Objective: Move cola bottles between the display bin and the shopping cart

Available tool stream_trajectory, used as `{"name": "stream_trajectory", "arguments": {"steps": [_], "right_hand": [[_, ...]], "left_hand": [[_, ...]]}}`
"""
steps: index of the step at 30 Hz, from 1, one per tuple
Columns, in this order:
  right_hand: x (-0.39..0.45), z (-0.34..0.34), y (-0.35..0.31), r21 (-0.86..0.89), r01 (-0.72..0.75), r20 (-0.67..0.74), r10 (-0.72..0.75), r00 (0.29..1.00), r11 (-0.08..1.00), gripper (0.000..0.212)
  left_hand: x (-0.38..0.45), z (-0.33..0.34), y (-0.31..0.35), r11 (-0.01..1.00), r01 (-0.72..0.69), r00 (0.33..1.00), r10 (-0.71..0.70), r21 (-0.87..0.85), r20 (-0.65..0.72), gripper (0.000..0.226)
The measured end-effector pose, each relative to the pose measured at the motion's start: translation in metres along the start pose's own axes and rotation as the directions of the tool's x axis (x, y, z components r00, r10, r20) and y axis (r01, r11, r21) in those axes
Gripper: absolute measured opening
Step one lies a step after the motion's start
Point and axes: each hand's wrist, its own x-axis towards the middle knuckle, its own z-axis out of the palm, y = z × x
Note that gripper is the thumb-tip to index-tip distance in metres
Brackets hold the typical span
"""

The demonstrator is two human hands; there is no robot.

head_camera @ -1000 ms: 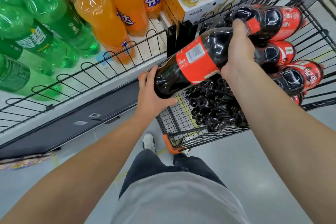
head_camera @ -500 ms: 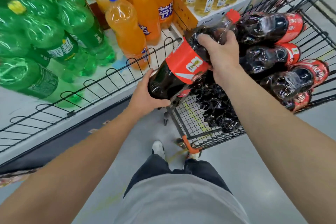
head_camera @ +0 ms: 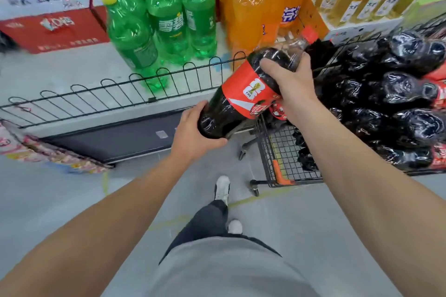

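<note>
Between the display bin (head_camera: 120, 94) on the left and the shopping cart (head_camera: 277, 152) on the right, you hold 1 big cola bottle (head_camera: 243, 94) in the air, tilted, with its red cap (head_camera: 310, 34) pointing far and up. Your left hand (head_camera: 193, 132) cups the round bottom, fingers curled under it. Your right hand (head_camera: 289, 84) wraps around the top part, just near the neck. The bottle looks full, so it is likely heavy. The plastic is smooth and shiny and may slip, and it may squash a little if you squeeze. Keep 1 hand under the bottom to carry the weight and 1 up high to steer. More cola bottles (head_camera: 398, 103) lie stacked in the cart.
</note>
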Motion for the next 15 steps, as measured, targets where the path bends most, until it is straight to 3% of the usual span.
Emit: {"name": "stream_trajectory", "arguments": {"steps": [7, 15], "right_hand": [[-0.065, 0.077, 0.025, -0.083, 0.077, 0.193, -0.06, 0.979, 0.994, 0.083], [-0.132, 0.202, 0.04, -0.209, 0.164, 0.347, -0.084, 0.934, 0.964, 0.092]], "left_hand": [[-0.081, -0.075, -0.048, 0.995, 0.091, 0.985, -0.084, 0.042, -0.148, 0.108], [-0.141, -0.16, -0.139, 0.985, 0.172, 0.941, -0.169, -0.017, -0.294, 0.106]]}}
